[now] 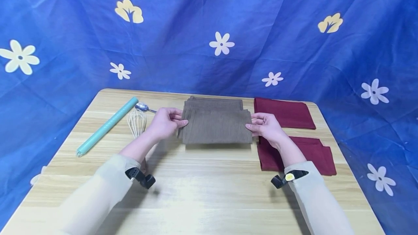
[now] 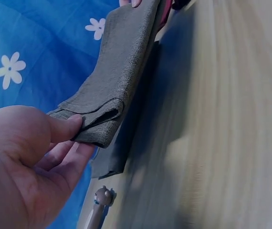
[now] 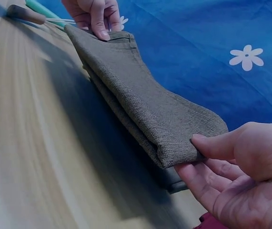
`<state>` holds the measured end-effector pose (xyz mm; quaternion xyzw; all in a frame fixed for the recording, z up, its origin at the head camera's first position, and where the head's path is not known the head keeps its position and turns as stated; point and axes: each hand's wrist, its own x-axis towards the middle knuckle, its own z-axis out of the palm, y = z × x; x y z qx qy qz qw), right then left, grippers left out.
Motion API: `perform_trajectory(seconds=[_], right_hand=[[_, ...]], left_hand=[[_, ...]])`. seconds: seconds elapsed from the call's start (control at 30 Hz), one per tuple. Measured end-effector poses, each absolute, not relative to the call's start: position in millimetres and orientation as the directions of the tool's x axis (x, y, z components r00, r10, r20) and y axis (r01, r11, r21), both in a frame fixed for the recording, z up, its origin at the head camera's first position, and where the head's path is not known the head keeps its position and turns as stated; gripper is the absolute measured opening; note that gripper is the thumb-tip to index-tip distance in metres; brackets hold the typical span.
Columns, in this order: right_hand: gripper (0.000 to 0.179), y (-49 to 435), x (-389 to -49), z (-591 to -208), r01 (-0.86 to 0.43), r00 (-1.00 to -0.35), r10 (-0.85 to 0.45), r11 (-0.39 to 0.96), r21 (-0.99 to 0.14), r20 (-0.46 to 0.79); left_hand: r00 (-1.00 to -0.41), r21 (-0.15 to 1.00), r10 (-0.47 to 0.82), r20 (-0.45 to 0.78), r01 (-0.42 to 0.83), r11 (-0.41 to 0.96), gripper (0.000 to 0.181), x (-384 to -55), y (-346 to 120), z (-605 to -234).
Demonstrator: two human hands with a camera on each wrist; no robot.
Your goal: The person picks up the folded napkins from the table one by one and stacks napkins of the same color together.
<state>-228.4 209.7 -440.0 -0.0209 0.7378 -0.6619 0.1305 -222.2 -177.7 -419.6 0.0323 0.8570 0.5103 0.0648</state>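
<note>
A folded grey-brown cloth [image 1: 218, 128] is held level between both hands, raised off the table. My left hand [image 1: 166, 122] pinches its left end, thumb on top and fingers underneath, as the left wrist view shows. At the opposite end, my right hand [image 1: 266, 126] grips the cloth the same way. Layered folds show along its edge in the right wrist view. Behind and below it lies another folded grey-brown cloth [image 1: 215, 103], partly covered by the held one.
Two folded maroon cloths, one at the back [image 1: 284, 113] and one nearer [image 1: 310, 155], lie on the right. To the left are a whisk [image 1: 136, 120], partly behind the left arm, a metal spoon [image 1: 141, 106] and a long teal rod [image 1: 107, 126]. A blue flowered curtain [image 1: 183, 46] hangs behind the wooden table [image 1: 209, 191].
</note>
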Motion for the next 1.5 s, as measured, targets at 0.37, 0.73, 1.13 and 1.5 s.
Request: perform_trajectory(seconds=[0.37,0.73,1.13,1.5], right_hand=[[0.057,205,-265,-439,0.172,-0.963,-0.180,0.172,-0.970,-0.203],[0.056,204,-287,-441,0.210,-0.958,-0.160,0.182,-0.961,-0.240],[0.057,203,-312,-447,0.237,-0.953,-0.152,0.174,-0.956,-0.264],[0.059,197,-325,-457,0.256,-0.952,-0.138,0.134,-0.957,-0.274]], left_hand=[[-0.992,0.862,0.061,-0.110,-0.064,0.502,0.045,-256,-176,-422],[-0.994,0.855,0.034,-0.109,-0.076,0.513,0.044,-280,-172,-425],[-0.995,0.877,0.024,-0.101,-0.078,0.474,0.041,-305,-173,-431],[-0.986,0.864,-0.013,-0.168,-0.154,0.480,0.042,-318,-171,-437]])
